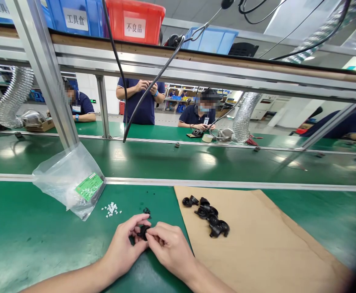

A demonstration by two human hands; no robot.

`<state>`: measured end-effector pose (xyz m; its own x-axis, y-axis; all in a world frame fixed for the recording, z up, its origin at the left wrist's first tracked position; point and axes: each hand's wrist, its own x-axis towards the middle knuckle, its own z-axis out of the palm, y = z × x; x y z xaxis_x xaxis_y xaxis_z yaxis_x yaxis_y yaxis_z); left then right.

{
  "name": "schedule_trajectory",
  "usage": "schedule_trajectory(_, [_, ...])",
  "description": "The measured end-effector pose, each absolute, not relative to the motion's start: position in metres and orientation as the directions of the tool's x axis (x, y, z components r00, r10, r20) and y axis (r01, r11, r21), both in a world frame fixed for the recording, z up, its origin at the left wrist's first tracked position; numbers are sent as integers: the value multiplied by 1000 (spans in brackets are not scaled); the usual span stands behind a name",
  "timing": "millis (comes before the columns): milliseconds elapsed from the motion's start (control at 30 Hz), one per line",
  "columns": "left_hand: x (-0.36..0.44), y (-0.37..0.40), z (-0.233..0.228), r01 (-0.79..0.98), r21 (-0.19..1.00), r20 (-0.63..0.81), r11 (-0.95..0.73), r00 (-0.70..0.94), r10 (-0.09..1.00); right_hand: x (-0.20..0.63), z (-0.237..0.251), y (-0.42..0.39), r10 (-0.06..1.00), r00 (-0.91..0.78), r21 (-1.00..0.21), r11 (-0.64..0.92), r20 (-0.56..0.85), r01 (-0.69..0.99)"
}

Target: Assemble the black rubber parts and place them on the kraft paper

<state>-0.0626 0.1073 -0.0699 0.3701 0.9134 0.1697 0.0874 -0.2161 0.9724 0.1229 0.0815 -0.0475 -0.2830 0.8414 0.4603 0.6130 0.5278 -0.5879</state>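
Note:
A small rounded black plastic part point(143, 232) is held between the thumb and fingers of my left hand point(121, 246), just above the green bench. My right hand point(171, 247) is pinched closed, with its thumb and fingertips against the right side of that part. Whatever sits between those right fingertips is hidden. Just beyond my fingers lies a little pile of tiny black pieces point(146, 211). Scattered small white pieces point(111, 209) are to its left. On the right, several similar black plastic parts point(216, 230) rest on a brown paper sheet point(257, 244).
A clear plastic bag point(59, 179) with a green label leans by the metal post point(48, 73). Black cables point(153, 83) hang down in front of the overhead shelf, which carries blue and red bins point(135, 22). Several people work across the bench.

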Motion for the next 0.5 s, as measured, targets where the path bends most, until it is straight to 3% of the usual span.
schedule_trajectory(300, [-64, 108, -70, 112, 954, 215, -278, 389, 896, 123, -48, 81, 812, -312, -507, 559, 493, 656])
schedule_trajectory(400, [-67, 110, -66, 101, 953, 227, -284, 378, 898, 126, -44, 83, 878, -209, -639, 459, 430, 617])
schedule_trajectory(500, [-70, 112, -63, 96, 943, 260, -318, 380, 888, 127, -40, 84, 958, -142, -801, 286, 249, 526])
